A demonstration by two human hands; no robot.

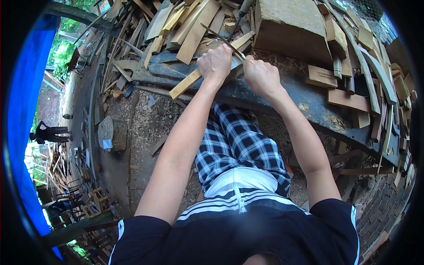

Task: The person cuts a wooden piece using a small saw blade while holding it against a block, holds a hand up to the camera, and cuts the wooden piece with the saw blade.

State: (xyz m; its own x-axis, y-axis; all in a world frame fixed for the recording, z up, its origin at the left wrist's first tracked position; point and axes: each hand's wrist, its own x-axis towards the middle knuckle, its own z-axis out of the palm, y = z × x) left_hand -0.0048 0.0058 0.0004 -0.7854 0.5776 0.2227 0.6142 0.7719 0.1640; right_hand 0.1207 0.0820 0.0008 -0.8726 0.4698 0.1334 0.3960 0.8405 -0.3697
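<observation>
My left hand (215,62) is closed over a pale, narrow wooden strip (187,83), which slants from lower left to upper right above the bench. My right hand (263,76) makes a fist just to the right, around the end of a long, thin, dark-bladed tool (219,39). Its blade points up and to the left, crossing the strip close to my left knuckles. The tool's handle is hidden in my fist, so its exact kind does not show. Both hands are over the near edge of a dark, worn workbench (304,112).
A big squared wood block (291,28) sits on the bench beyond my right hand. Loose boards (198,33) are heaped at the far left, and wood offcuts (349,99) at the right. A stump (112,133) stands on the shaving-strewn ground. Another person (48,132) is far off left.
</observation>
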